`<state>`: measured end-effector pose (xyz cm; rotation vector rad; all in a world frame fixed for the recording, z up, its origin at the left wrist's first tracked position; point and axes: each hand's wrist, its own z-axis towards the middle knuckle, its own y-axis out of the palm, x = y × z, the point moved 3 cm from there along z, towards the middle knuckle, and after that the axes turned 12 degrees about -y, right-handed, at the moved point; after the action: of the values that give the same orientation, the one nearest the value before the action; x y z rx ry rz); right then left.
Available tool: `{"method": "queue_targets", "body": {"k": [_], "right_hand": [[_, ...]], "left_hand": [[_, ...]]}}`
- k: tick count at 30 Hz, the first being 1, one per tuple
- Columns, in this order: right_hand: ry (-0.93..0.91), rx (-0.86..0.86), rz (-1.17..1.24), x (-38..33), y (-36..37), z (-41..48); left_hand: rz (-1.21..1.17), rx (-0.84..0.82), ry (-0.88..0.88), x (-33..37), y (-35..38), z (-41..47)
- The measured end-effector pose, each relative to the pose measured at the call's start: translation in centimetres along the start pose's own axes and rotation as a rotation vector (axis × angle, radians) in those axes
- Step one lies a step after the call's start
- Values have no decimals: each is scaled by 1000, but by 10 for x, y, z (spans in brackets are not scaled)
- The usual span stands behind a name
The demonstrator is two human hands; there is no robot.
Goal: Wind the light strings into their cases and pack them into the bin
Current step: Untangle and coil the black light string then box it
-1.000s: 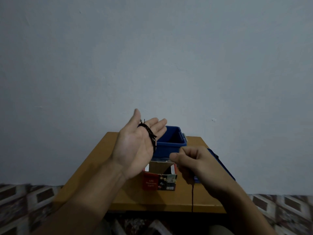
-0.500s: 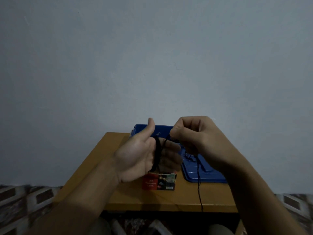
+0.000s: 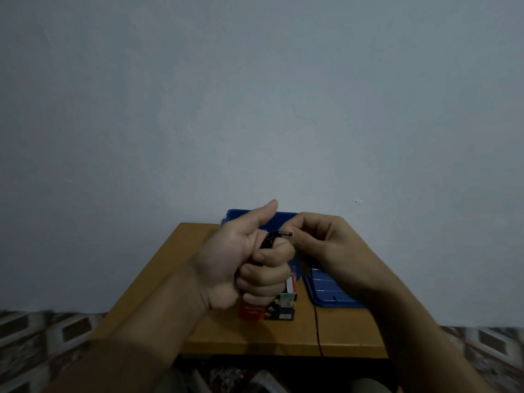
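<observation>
My left hand (image 3: 243, 262) is raised over the table with its fingers curled in and its thumb up, gripping a black coil of light string (image 3: 268, 241) wound round the fingers. My right hand (image 3: 320, 239) pinches the string's end right beside the coil. A loose black strand (image 3: 317, 324) hangs down across the table's front edge. Below my left hand stands a small red and dark cardboard case (image 3: 272, 309), partly hidden by the fingers. The blue bin (image 3: 235, 215) shows behind my hands, mostly covered.
A blue lid (image 3: 329, 290) lies flat on the wooden table (image 3: 158, 279), right of the case. The table stands against a plain pale wall. Patterned floor tiles show at both lower corners.
My left hand went from an open palm to curled fingers gripping the coil. My right hand rose from near the table to the coil, then shifted a little right and lower.
</observation>
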<state>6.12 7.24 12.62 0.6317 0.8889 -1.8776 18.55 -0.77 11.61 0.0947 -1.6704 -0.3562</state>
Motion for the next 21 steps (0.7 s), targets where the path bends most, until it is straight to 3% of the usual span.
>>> {"method": "queue_targets", "body": {"k": [8, 21], "right_hand": [[138, 2, -34, 24, 18, -21], [239, -79, 30, 33, 25, -30]], "left_hand": [[-187, -89, 226, 10, 1, 0], [-243, 177, 399, 14, -2, 7]]}}
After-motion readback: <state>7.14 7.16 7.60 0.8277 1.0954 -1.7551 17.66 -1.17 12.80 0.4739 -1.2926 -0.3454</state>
